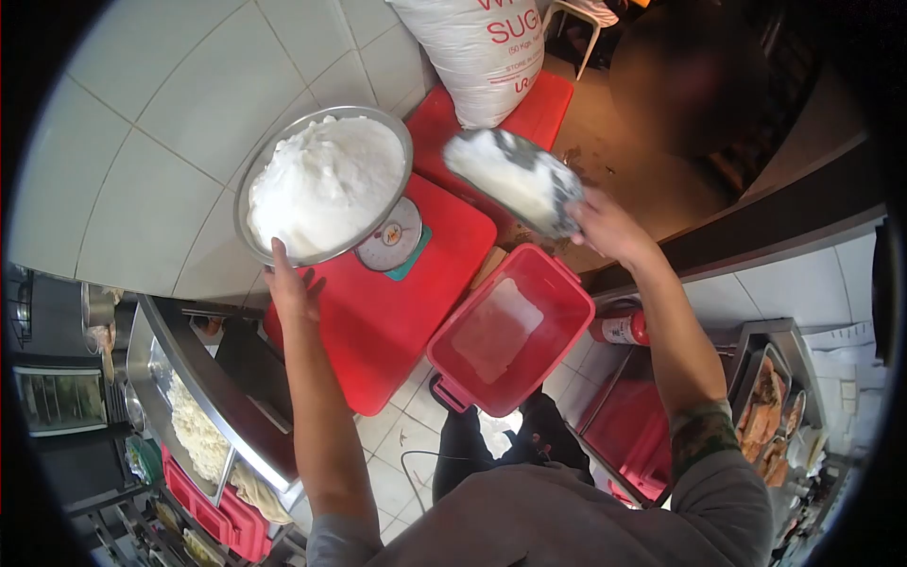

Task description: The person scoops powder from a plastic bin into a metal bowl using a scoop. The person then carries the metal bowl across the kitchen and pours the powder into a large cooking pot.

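A wide metal bowl heaped with white sugar-like grains rests on a dial scale, which stands on a red table. My left hand touches the bowl's near rim, fingers apart, thumb and fingertips partly at or under the edge. Up to the right, my right hand is closed round the end of a metal scoop that carries white grains and is blurred by motion. Below the scoop is a red plastic bin with some white grains on its bottom.
A large white sack with red print stands on a second red surface at the back. A fire extinguisher is right of the bin. Metal-edged counters flank me; the left holds pale shredded food, the right trays of brown food.
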A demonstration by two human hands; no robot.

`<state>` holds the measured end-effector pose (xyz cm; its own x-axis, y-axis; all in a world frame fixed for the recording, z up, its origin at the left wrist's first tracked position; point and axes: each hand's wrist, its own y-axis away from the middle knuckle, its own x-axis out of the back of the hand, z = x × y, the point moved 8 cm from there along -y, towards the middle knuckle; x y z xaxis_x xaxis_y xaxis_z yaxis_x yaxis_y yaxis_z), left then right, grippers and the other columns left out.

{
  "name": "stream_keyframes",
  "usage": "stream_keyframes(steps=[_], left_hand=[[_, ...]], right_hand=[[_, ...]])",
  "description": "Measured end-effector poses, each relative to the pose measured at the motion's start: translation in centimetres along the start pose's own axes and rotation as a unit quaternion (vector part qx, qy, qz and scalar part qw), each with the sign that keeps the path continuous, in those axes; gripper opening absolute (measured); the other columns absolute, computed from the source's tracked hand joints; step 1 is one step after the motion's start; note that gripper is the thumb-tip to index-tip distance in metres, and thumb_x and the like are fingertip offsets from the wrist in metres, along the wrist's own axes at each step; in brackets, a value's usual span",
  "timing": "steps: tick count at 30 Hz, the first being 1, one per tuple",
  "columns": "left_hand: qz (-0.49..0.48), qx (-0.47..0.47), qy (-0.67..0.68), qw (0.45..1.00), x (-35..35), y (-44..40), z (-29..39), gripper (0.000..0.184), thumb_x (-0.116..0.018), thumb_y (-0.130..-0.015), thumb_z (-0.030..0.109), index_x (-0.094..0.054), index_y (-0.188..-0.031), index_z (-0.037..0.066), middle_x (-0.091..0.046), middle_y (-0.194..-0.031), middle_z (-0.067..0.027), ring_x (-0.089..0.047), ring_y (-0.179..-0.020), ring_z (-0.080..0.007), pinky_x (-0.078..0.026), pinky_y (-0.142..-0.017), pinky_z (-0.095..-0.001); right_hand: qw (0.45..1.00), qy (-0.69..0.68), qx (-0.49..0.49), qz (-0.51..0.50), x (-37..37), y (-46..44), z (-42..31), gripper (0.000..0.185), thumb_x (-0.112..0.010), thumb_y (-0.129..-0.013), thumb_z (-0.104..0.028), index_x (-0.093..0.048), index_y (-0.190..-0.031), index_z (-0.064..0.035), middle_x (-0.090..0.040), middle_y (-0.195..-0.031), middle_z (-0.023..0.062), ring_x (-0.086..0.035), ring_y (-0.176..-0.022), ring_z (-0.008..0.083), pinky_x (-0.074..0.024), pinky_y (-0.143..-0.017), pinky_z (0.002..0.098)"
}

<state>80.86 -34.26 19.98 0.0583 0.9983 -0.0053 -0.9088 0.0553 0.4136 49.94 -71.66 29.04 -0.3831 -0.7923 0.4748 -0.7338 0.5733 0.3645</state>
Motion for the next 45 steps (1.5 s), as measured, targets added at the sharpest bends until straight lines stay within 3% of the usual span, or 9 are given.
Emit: stream_keyframes(steps=[2, 5, 9, 14, 22, 31, 37, 38, 45], left_hand=[[0.008, -0.01, 0.0, 1.0, -0.4, 0.4, 0.3, 0.092, -0.06, -0.086, 0.064, -0.024, -0.151, 0.009, -0.034, -0.15, -0.0176, -0.05, -0.118, -0.0396, -0.052, -0.074, -0.0459], [0.022, -0.022, -0.009, 0.999, -0.8, 0.5, 0.8, 0.089, -0.06, -0.086, 0.065, -0.028, -0.147, 0.008, -0.039, -0.146, -0.0178, -0.052, -0.116, -0.0391, -0.052, -0.074, -0.0482], [0.011, -0.028, 0.011, 0.999, -0.9, 0.1, 1.1, 0.082, -0.058, -0.088, 0.064, -0.034, -0.143, 0.007, -0.047, -0.139, -0.0171, -0.055, -0.115, -0.0386, -0.051, -0.077, -0.0503], [0.052, -0.016, 0.008, 0.998, -1.7, 2.0, 1.4, 0.085, -0.056, -0.089, 0.064, -0.031, -0.148, 0.008, -0.041, -0.144, -0.0182, -0.051, -0.119, -0.0407, -0.05, -0.084, -0.0531], [0.104, -0.004, 0.016, 0.994, -1.6, 3.0, 0.8, 0.088, -0.055, -0.09, 0.065, -0.027, -0.152, 0.01, -0.026, -0.153, -0.0191, -0.048, -0.121, -0.0409, -0.048, -0.088, -0.0526], [0.026, -0.021, 0.026, 0.999, -1.2, 2.4, 0.0, 0.105, -0.065, -0.083, 0.066, -0.012, -0.156, 0.012, -0.016, -0.154, -0.0209, -0.038, -0.132, -0.0495, -0.041, -0.102, -0.0602], [0.058, -0.033, 0.04, 0.997, -1.9, 3.7, -0.5, 0.098, -0.061, -0.084, 0.069, -0.016, -0.157, 0.022, -0.012, -0.157, -0.0217, -0.033, -0.136, -0.0485, -0.04, -0.098, -0.0625], [0.022, -0.022, 0.053, 0.998, -2.2, 3.7, -0.4, 0.1, -0.066, -0.082, 0.067, -0.009, -0.156, 0.03, -0.005, -0.156, -0.0206, -0.025, -0.139, -0.0497, -0.038, -0.103, -0.064], [0.002, -0.028, 0.036, 0.999, -2.2, 2.8, 0.0, 0.104, -0.065, -0.084, 0.064, -0.004, -0.157, 0.024, 0.0, -0.159, -0.0219, -0.026, -0.139, -0.0501, -0.038, -0.106, -0.0637]], right_hand=[[0.998, 0.058, 0.008, 0.02, 1.9, 0.1, 6.8, 0.03, -0.048, -0.095, -0.025, -0.058, -0.096, 0.0036, -0.059, -0.071, 0.0114, -0.058, -0.062, 0.0211, -0.0477, -0.064, 0.0368], [0.993, 0.11, -0.038, 0.021, 2.9, 2.1, 12.7, 0.033, -0.047, -0.094, -0.025, -0.057, -0.099, 0.006, -0.065, -0.084, 0.0231, -0.066, -0.077, 0.0356, -0.0493, -0.076, 0.0456], [0.971, 0.225, -0.076, 0.02, 1.8, 2.2, 21.7, 0.036, -0.046, -0.094, -0.026, -0.057, -0.106, 0.006, -0.065, -0.101, 0.0309, -0.063, -0.099, 0.0452, -0.047, -0.088, 0.0527], [0.954, 0.28, -0.108, -0.021, -1.3, 1.8, 27.9, 0.039, -0.047, -0.094, -0.028, -0.056, -0.112, 0.0051, -0.064, -0.108, 0.031, -0.061, -0.104, 0.0465, -0.047, -0.093, 0.0536], [0.929, 0.323, -0.157, -0.089, -4.3, 1.8, 29.1, 0.037, -0.047, -0.093, -0.029, -0.058, -0.112, 0.0019, -0.066, -0.111, 0.0266, -0.063, -0.106, 0.043, -0.0488, -0.092, 0.0529], [0.92, 0.36, -0.117, -0.101, -6.8, 1.8, 31.8, 0.037, -0.051, -0.093, -0.031, -0.056, -0.111, 0.0012, -0.066, -0.105, 0.0288, -0.063, -0.103, 0.0466, -0.049, -0.091, 0.0552], [0.922, 0.335, -0.176, -0.077, -7.6, 1.1, 35.8, 0.039, -0.05, -0.093, -0.03, -0.054, -0.115, 0.0024, -0.065, -0.105, 0.0314, -0.064, -0.102, 0.0461, -0.0499, -0.09, 0.055], [0.919, 0.339, -0.185, -0.075, -8.0, 0.7, 37.0, 0.039, -0.049, -0.093, -0.03, -0.054, -0.115, 0.0029, -0.065, -0.105, 0.0315, -0.064, -0.102, 0.0459, -0.0503, -0.089, 0.0547], [0.905, 0.351, -0.201, -0.131, -8.9, -0.2, 36.2, 0.041, -0.047, -0.093, -0.029, -0.052, -0.119, 0.003, -0.065, -0.112, 0.0291, -0.063, -0.108, 0.0446, -0.0502, -0.091, 0.0525]])
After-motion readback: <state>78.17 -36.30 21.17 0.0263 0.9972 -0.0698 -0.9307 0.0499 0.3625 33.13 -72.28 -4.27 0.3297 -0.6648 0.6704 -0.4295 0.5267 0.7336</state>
